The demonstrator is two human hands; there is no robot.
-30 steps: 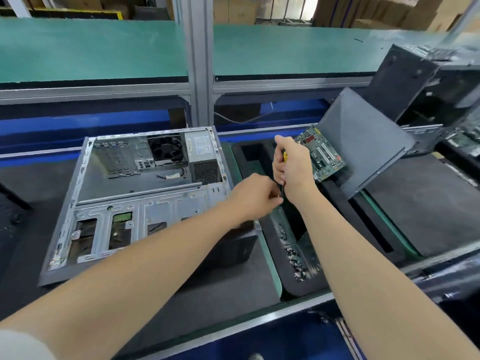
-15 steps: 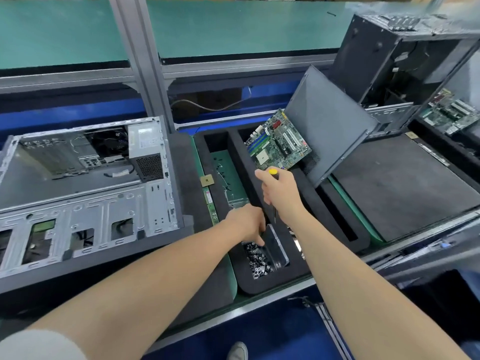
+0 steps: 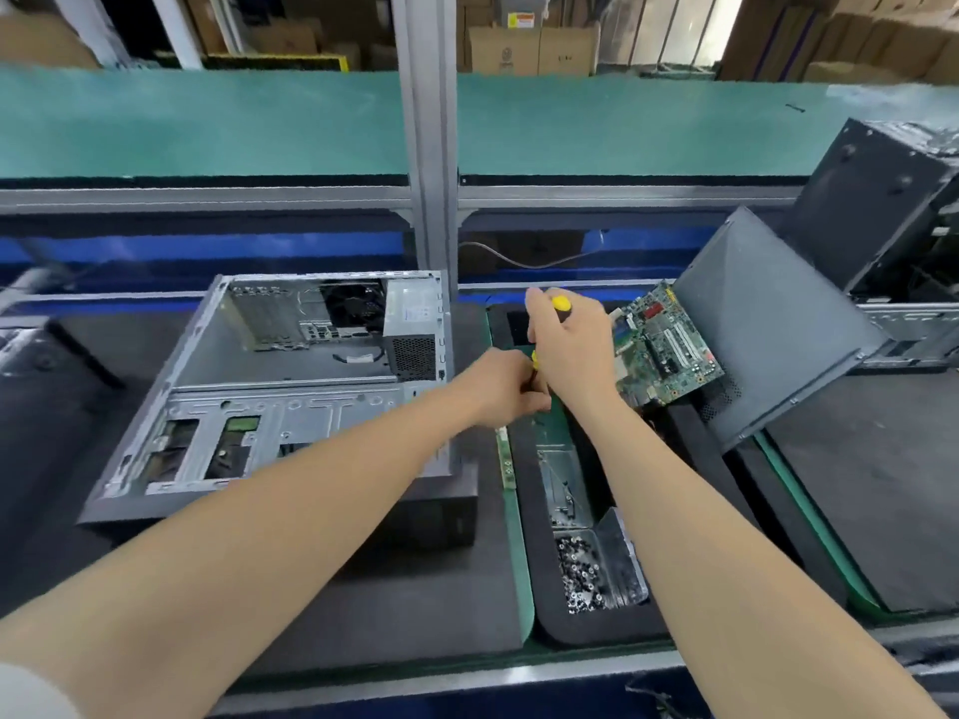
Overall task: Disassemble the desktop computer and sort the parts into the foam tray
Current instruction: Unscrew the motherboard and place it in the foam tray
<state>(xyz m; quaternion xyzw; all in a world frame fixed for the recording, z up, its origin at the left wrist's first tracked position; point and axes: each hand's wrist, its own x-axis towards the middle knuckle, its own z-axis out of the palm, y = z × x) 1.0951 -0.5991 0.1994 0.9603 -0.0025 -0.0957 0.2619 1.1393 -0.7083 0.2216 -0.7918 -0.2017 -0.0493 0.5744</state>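
While gripping the yellow-capped screwdriver (image 3: 560, 305) upright in the right hand (image 3: 568, 350), fingers wrapped tight round the handle, bunches the curled fingers of the left hand (image 3: 498, 386) against the shaft just below. Cannot tell whether pinching the shaft itself or a screw off the tip. Works above the far half of the foam tray (image 3: 550, 635), between the open computer case (image 3: 290, 386) on the left and the motherboard (image 3: 667, 350) propped in the tray on the right. Has the case lying flat on the dark mat (image 3: 363, 614), open side up, just beside the tray, with power supply (image 3: 412, 329) and rear fan (image 3: 353, 303) yet to come out of the far corner. Judging by the sheet steel: stiff, fairly heavy, probably sharp at the cut-outs. Best taken by the folded outer rims, one hand per side, never by the slotted drive cage (image 3: 218, 438). Expect the power supply to be dense and boxy; grasp by the body, not the cables. Handle the motherboard by its edges only, as light and brittle. Leave the loose screws (image 3: 578, 578) in the near compartment alone: small, slippery, apt to scatter.
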